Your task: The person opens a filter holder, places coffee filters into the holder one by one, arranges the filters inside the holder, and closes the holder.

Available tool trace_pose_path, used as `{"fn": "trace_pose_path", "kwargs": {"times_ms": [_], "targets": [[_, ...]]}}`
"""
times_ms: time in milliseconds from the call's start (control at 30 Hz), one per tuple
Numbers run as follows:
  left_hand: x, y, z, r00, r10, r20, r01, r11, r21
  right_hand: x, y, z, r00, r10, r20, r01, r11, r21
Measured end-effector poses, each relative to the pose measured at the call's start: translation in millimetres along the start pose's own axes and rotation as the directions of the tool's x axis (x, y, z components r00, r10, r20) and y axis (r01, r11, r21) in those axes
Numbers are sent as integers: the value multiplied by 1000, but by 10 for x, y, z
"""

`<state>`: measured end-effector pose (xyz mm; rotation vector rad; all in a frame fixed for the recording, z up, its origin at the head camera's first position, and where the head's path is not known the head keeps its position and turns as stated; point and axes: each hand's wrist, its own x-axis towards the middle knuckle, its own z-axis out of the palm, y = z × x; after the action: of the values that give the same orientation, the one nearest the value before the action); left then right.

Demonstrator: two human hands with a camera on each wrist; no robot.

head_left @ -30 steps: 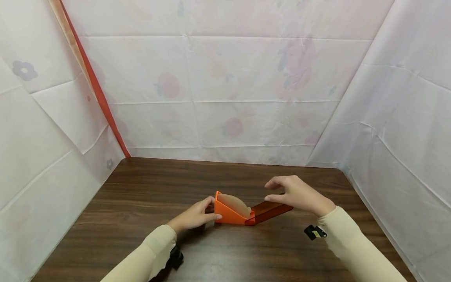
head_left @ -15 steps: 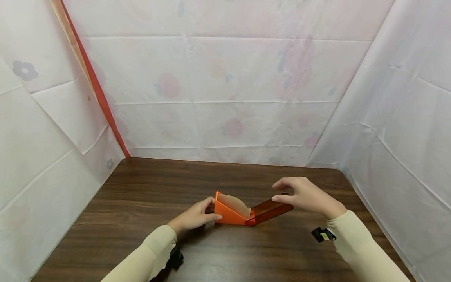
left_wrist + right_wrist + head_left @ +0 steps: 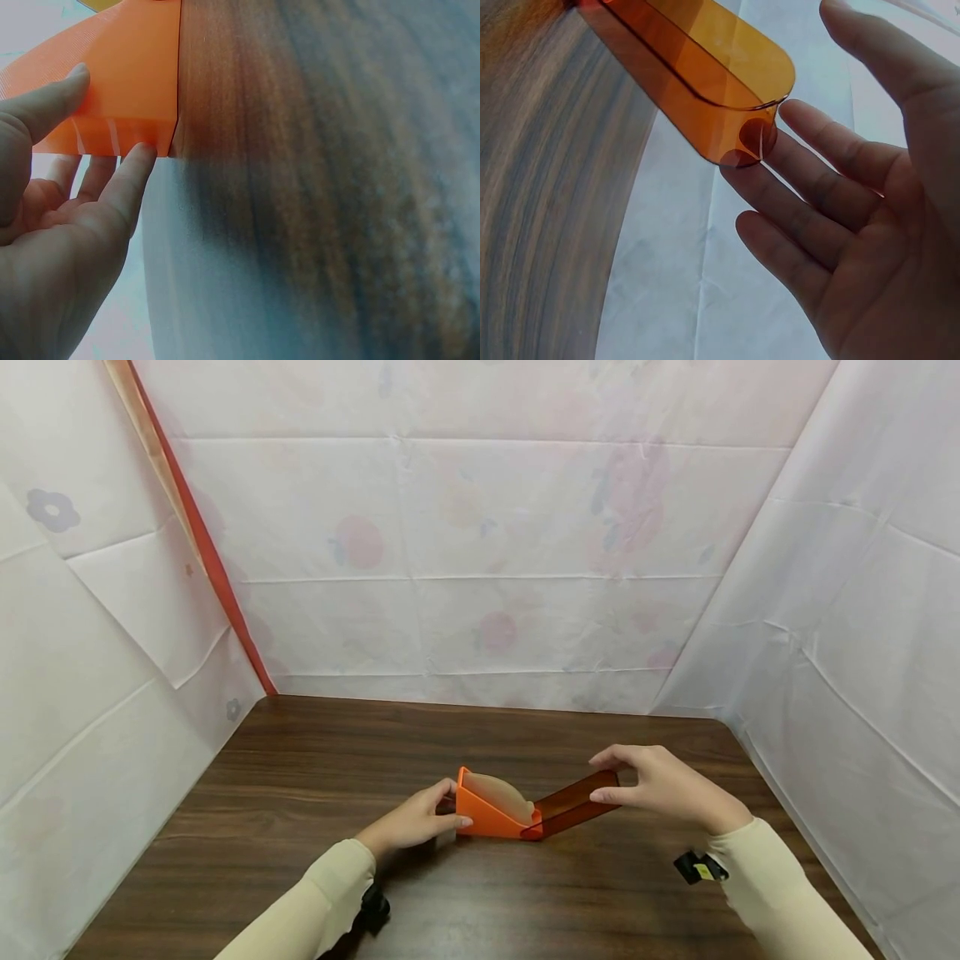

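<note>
An orange box (image 3: 486, 814) with a sloping top sits on the table, and tan paper sheets (image 3: 501, 793), which look like coffee filters, stand in it. Its clear amber lid (image 3: 573, 806) is swung out to the right. My left hand (image 3: 412, 820) steadies the box by its left end: the thumb lies on the near side and the fingertips on the end wall (image 3: 97, 136). At the lid's free end is my right hand (image 3: 667, 787). In the right wrist view two of its fingertips show through the amber plastic (image 3: 731, 124), while the thumb (image 3: 877, 45) stands apart from it.
The dark wood-grain table (image 3: 337, 743) reaches back to a pale printed sheet (image 3: 487, 527). More sheeting (image 3: 862, 610) hangs along the right, and a red strip (image 3: 217, 568) runs down the back left corner. Each wrist carries a small black camera (image 3: 701, 867).
My right hand has moved right and slightly down, from over the lid to its free end. The left hand and the orange box have stayed in place.
</note>
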<state>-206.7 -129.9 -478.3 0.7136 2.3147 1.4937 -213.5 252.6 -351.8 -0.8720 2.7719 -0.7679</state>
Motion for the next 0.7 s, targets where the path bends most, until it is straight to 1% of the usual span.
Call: {"fn": "trace_pose_path", "kwargs": {"times_ms": [133,367,600,700], "targets": [[-2,-5,6,1000,7,-2,-7,1000,-12,-40,47,23,1000,-5,0,5,1000,3],[-1,-5,8,1000,6,-4,-6,1000,-14,-86,134,68,999,-13,-31,13,1000,7],[-3,-12,10,1000,3,-2,-3,1000,-17,-134,211,121,998,38,-45,-36,998,55],[0,-11,14,1000,-1,-3,1,1000,-20,-152,238,145,998,43,-51,-40,997,70]]}}
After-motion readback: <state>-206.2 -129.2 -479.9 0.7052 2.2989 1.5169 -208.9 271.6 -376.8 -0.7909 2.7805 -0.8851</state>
